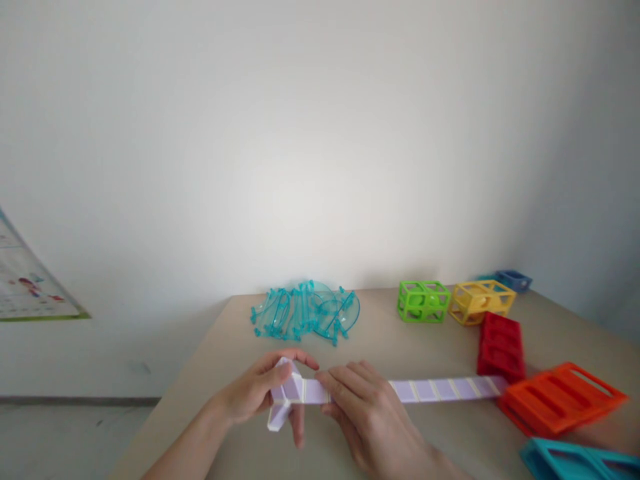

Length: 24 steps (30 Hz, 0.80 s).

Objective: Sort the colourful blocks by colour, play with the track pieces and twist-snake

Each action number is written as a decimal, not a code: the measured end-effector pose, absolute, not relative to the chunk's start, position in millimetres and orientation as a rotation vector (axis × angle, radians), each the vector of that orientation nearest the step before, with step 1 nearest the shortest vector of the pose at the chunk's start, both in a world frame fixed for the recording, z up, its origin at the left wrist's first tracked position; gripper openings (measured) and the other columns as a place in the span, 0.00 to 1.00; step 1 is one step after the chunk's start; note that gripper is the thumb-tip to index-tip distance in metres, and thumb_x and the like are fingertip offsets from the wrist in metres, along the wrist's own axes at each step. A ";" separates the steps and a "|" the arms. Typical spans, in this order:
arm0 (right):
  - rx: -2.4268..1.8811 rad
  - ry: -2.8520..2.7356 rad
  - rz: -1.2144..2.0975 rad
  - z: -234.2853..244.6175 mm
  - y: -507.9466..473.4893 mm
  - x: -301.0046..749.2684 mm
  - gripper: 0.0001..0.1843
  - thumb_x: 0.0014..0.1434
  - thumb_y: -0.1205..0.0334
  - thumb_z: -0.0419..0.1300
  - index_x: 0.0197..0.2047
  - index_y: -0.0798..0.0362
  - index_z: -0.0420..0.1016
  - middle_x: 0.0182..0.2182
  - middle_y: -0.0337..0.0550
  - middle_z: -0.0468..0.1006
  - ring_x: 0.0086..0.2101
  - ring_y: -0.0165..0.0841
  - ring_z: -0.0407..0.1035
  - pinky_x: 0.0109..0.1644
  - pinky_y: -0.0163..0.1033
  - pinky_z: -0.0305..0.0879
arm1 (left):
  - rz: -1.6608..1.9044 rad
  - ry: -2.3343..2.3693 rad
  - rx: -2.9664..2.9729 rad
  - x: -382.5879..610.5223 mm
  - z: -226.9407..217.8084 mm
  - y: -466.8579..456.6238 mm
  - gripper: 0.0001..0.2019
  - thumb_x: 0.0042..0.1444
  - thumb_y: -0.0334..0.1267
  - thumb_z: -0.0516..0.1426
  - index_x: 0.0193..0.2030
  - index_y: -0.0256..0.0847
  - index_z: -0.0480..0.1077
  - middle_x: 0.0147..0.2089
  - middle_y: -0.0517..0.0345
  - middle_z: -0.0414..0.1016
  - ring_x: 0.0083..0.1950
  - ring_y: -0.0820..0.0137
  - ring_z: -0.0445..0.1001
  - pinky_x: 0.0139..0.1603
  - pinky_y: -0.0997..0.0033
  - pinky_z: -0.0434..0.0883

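A long pale purple strip of linked square tiles (440,389) lies across the table, running from my hands to the red block. My left hand (260,393) is closed around the strip's left end, where a tile (278,416) folds downward. My right hand (365,413) rests over the strip just beside it, fingers curled and pressing on a tile. Both hands sit near the table's front edge.
A pile of clear teal curved pieces (306,311) lies at the back. Green (423,301) and yellow (481,301) open frame blocks, a blue one (514,279), a red block (501,347), an orange grid piece (560,397) and a teal piece (575,461) crowd the right. White wall behind.
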State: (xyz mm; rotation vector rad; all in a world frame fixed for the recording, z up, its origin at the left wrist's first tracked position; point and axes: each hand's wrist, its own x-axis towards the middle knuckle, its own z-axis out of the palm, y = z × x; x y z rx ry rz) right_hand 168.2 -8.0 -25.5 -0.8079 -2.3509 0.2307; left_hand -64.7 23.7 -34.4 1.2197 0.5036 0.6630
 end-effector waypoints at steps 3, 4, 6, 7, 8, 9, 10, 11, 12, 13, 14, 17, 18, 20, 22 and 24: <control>-0.834 -2.339 0.245 -24.2 -8.8 168.0 0.09 0.65 0.72 0.52 0.46 0.53 0.69 0.38 0.44 0.75 0.38 0.37 0.67 0.41 0.42 0.61 | 0.644 0.472 1.137 -58.4 -39.9 21.7 0.22 0.62 0.58 0.49 0.50 0.40 0.61 0.28 0.45 0.82 0.23 0.58 0.80 0.21 0.74 0.65; -0.850 -2.334 0.260 -23.9 -9.8 167.4 0.08 0.65 0.71 0.52 0.46 0.53 0.68 0.39 0.45 0.74 0.38 0.37 0.67 0.42 0.42 0.62 | 0.636 0.473 1.134 -57.0 -41.3 20.8 0.22 0.62 0.59 0.49 0.47 0.41 0.61 0.28 0.46 0.82 0.23 0.59 0.79 0.21 0.75 0.64; -0.871 -2.329 0.286 -24.1 -12.2 165.4 0.07 0.65 0.68 0.53 0.46 0.53 0.68 0.40 0.45 0.74 0.40 0.38 0.67 0.44 0.42 0.63 | 0.614 0.507 1.150 -55.6 -42.4 18.7 0.22 0.59 0.61 0.51 0.43 0.42 0.59 0.27 0.48 0.81 0.22 0.62 0.78 0.20 0.78 0.61; -0.870 -2.330 0.290 -24.7 -13.3 164.2 0.06 0.65 0.66 0.54 0.46 0.52 0.69 0.40 0.45 0.73 0.40 0.38 0.67 0.44 0.42 0.63 | 0.602 0.536 1.171 -55.5 -42.1 17.6 0.23 0.57 0.61 0.54 0.42 0.43 0.58 0.27 0.51 0.80 0.21 0.65 0.76 0.21 0.79 0.59; -0.864 -2.337 0.288 -25.7 -14.2 163.0 0.06 0.65 0.65 0.55 0.46 0.52 0.69 0.40 0.45 0.73 0.40 0.38 0.67 0.44 0.42 0.63 | 0.590 0.574 1.205 -55.8 -41.1 16.7 0.24 0.54 0.60 0.57 0.42 0.43 0.58 0.27 0.54 0.79 0.21 0.68 0.75 0.21 0.80 0.58; -0.854 -2.350 0.284 -27.0 -14.7 161.7 0.06 0.64 0.65 0.55 0.45 0.52 0.69 0.40 0.45 0.73 0.39 0.38 0.67 0.43 0.42 0.63 | 0.577 0.617 1.255 -56.2 -39.5 15.9 0.25 0.51 0.59 0.61 0.42 0.42 0.58 0.27 0.57 0.77 0.22 0.71 0.72 0.22 0.80 0.57; -0.852 -2.363 0.277 -28.3 -14.7 160.6 0.04 0.64 0.66 0.56 0.43 0.53 0.69 0.39 0.45 0.73 0.39 0.38 0.67 0.41 0.41 0.63 | 0.574 0.664 1.324 -56.7 -37.3 15.4 0.26 0.49 0.58 0.63 0.42 0.42 0.59 0.27 0.60 0.74 0.23 0.74 0.70 0.23 0.80 0.57; -0.859 -2.375 0.268 -29.7 -14.3 159.6 0.03 0.63 0.67 0.56 0.41 0.53 0.70 0.38 0.45 0.73 0.38 0.38 0.67 0.40 0.41 0.63 | 0.584 0.716 1.408 -57.1 -34.9 15.1 0.26 0.48 0.57 0.64 0.41 0.41 0.61 0.26 0.63 0.71 0.24 0.76 0.66 0.24 0.80 0.56; -0.874 -2.385 0.259 -31.1 -13.5 158.7 0.02 0.63 0.67 0.57 0.41 0.53 0.70 0.38 0.44 0.73 0.38 0.38 0.67 0.40 0.41 0.63 | 0.604 0.767 1.499 -57.3 -32.4 14.9 0.25 0.48 0.56 0.64 0.40 0.39 0.62 0.26 0.65 0.67 0.24 0.77 0.63 0.24 0.80 0.55; -0.891 -2.390 0.249 -32.3 -12.4 158.0 0.02 0.63 0.66 0.58 0.40 0.53 0.70 0.37 0.44 0.73 0.38 0.38 0.67 0.40 0.41 0.63 | 0.633 0.817 1.589 -57.2 -30.1 14.8 0.24 0.49 0.56 0.64 0.38 0.38 0.63 0.25 0.67 0.63 0.25 0.77 0.60 0.24 0.79 0.54; -0.901 -2.390 0.238 -33.3 -11.3 157.4 0.02 0.63 0.65 0.59 0.41 0.53 0.70 0.37 0.43 0.74 0.38 0.37 0.68 0.40 0.40 0.64 | 0.659 0.863 1.667 -56.9 -28.2 14.6 0.23 0.49 0.56 0.63 0.36 0.38 0.64 0.25 0.67 0.60 0.25 0.77 0.57 0.24 0.79 0.53; -0.874 -2.373 0.199 -35.6 -8.4 156.1 0.08 0.61 0.59 0.63 0.41 0.53 0.71 0.37 0.42 0.75 0.37 0.37 0.69 0.39 0.40 0.64 | 0.712 0.974 1.842 -55.0 -25.8 13.5 0.21 0.52 0.57 0.60 0.32 0.38 0.64 0.23 0.68 0.58 0.24 0.77 0.55 0.24 0.77 0.52; -0.863 -2.366 0.186 -36.1 -7.8 155.6 0.09 0.60 0.59 0.64 0.41 0.53 0.71 0.37 0.42 0.75 0.37 0.37 0.69 0.39 0.39 0.64 | 0.717 1.008 1.909 -54.5 -25.9 13.1 0.21 0.54 0.57 0.58 0.31 0.38 0.64 0.22 0.68 0.58 0.24 0.77 0.55 0.25 0.76 0.52; -0.865 -2.355 0.159 -36.8 -7.2 154.8 0.09 0.60 0.59 0.64 0.41 0.53 0.71 0.37 0.41 0.76 0.37 0.36 0.70 0.39 0.39 0.64 | 0.710 1.086 2.048 -54.2 -26.3 12.4 0.20 0.57 0.55 0.55 0.30 0.38 0.65 0.21 0.67 0.57 0.24 0.76 0.55 0.27 0.75 0.53; -0.884 -2.351 0.135 -37.7 -6.7 153.8 0.07 0.61 0.60 0.63 0.40 0.52 0.71 0.36 0.41 0.76 0.36 0.36 0.70 0.40 0.39 0.65 | 0.669 1.156 2.148 -54.6 -26.0 12.2 0.20 0.60 0.54 0.53 0.28 0.37 0.67 0.20 0.67 0.56 0.24 0.75 0.56 0.29 0.74 0.53; -0.886 -2.357 0.116 -39.5 -5.7 152.5 0.07 0.61 0.60 0.63 0.40 0.53 0.71 0.35 0.41 0.75 0.35 0.36 0.70 0.39 0.39 0.65 | 0.627 1.221 2.178 -55.2 -24.3 12.5 0.21 0.61 0.53 0.52 0.26 0.37 0.67 0.20 0.67 0.56 0.25 0.75 0.56 0.29 0.73 0.53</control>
